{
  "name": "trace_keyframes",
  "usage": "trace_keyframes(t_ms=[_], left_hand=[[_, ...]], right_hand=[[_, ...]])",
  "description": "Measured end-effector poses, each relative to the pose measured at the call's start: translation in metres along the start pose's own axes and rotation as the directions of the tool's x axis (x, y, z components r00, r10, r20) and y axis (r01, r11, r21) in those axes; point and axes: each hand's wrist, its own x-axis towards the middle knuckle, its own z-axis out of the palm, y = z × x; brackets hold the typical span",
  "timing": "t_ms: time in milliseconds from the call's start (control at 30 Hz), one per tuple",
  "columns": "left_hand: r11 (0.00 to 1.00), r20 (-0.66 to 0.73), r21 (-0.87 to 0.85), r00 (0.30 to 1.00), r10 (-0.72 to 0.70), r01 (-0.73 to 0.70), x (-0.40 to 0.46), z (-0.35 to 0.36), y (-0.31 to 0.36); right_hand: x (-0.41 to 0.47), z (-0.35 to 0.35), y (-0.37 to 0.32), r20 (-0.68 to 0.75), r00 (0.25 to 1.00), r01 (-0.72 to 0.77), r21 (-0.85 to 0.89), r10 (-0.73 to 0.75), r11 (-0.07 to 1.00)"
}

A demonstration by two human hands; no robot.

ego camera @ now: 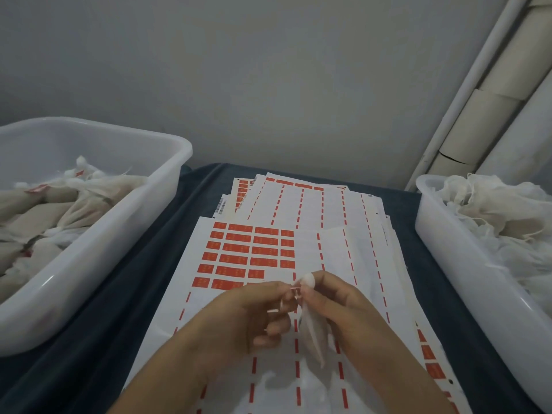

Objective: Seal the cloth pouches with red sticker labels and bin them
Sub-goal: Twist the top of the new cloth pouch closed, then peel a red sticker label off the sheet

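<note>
My right hand (334,306) grips the gathered neck of a small off-white cloth pouch (313,336), whose body hangs down over the sheets. My left hand (254,312) pinches a red sticker label (294,290) against the pouch's neck, just below its white tuft. Under both hands lies a white sticker sheet (248,249) with rows of red labels on its upper left and bare backing elsewhere.
A white bin (125,222) at the left holds pouches with red labels. Another white bin (466,279) at the right holds loose white pouches. More used sticker sheets (304,201) lie stacked behind on the dark blue cloth (143,264). Cardboard tubes (478,115) lean at the back right.
</note>
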Motion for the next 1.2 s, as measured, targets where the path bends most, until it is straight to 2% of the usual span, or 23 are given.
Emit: trace_keyframes(t_ms=[67,133,300,400,533,600,667,733,833,900,967,1000,1067,1133,1200], left_hand=[[0.973,0.058,-0.229,0.998,0.002,0.011,-0.002,-0.004,0.001],[0.933,0.055,-0.357,0.996,0.076,-0.051,-0.003,-0.008,0.002],[0.843,-0.030,-0.445,0.946,0.322,-0.301,0.000,-0.015,0.003],[0.868,-0.108,-0.242,0.901,0.420,-0.434,0.004,-0.013,0.001],[0.886,-0.118,-0.052,0.884,0.453,-0.461,0.008,-0.013,-0.002],[0.851,-0.218,0.004,0.830,0.514,-0.525,0.007,-0.014,0.001],[0.825,-0.334,0.035,0.771,0.542,-0.564,0.008,-0.015,0.002],[0.809,-0.366,0.138,0.730,0.577,-0.571,0.010,-0.015,0.001],[0.789,-0.365,0.260,0.699,0.614,-0.557,0.010,-0.014,0.003],[0.788,-0.378,0.292,0.691,0.616,-0.542,0.012,-0.016,0.004],[0.774,-0.395,0.382,0.668,0.630,-0.505,0.016,-0.018,0.002],[0.766,-0.399,0.424,0.659,0.637,-0.483,0.019,-0.019,0.001],[0.741,-0.405,0.517,0.640,0.653,-0.428,0.025,-0.017,0.002],[0.681,-0.397,0.638,0.604,0.691,-0.359,0.036,-0.013,0.006],[0.597,-0.370,0.745,0.561,0.741,-0.298,0.049,-0.006,0.011]], right_hand=[[0.000,-0.001,0.000,0.007,1.000,-0.001,-0.006,0.001,1.000],[0.001,-0.003,0.000,0.004,1.000,-0.011,-0.006,0.011,1.000],[0.002,0.004,-0.003,0.094,0.995,0.008,0.027,-0.011,1.000],[0.001,0.005,-0.003,0.094,0.995,0.043,-0.011,-0.042,0.999],[0.002,-0.002,-0.007,0.033,0.998,0.048,0.019,-0.048,0.999],[0.020,-0.013,-0.012,-0.093,0.991,0.080,-0.172,-0.097,0.982],[0.051,-0.027,-0.016,-0.186,0.970,0.038,-0.519,-0.157,0.854],[0.085,-0.039,-0.017,-0.170,0.975,-0.030,-0.738,-0.143,0.674],[0.124,-0.043,-0.014,-0.105,0.994,-0.079,-0.871,-0.027,0.485],[0.141,-0.042,-0.013,-0.085,0.996,-0.077,-0.948,-0.011,0.309],[0.151,-0.041,-0.019,-0.099,0.995,-0.093,-0.970,-0.013,0.226],[0.153,-0.042,-0.024,-0.105,0.994,-0.101,-0.965,-0.002,0.242],[0.152,-0.046,-0.036,-0.081,0.996,-0.089,-0.935,0.039,0.343],[0.148,-0.054,-0.050,-0.025,0.997,-0.055,-0.899,0.076,0.434],[0.141,-0.059,-0.063,0.024,0.994,-0.031,-0.880,0.110,0.474]])
